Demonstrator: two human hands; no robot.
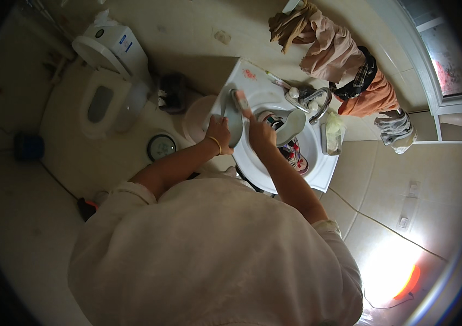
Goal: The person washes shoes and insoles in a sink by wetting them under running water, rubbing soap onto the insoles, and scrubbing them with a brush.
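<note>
While pinched by left hand, grey sole-shaped piece beside right hand, curled round pinkish tool

Blue label on toilet tank; illegible

The left hand (a yellowish band is circling its wrist) is gripping a grey sole by the white basin; the right hand is holding a pinkish tool beside it.

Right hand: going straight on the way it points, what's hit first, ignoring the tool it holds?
Right hand would probably meet the grey sole-shaped piece, near its upper end, just past the brush-like tool. Depth is unclear; tool and piece may already touch.
</note>
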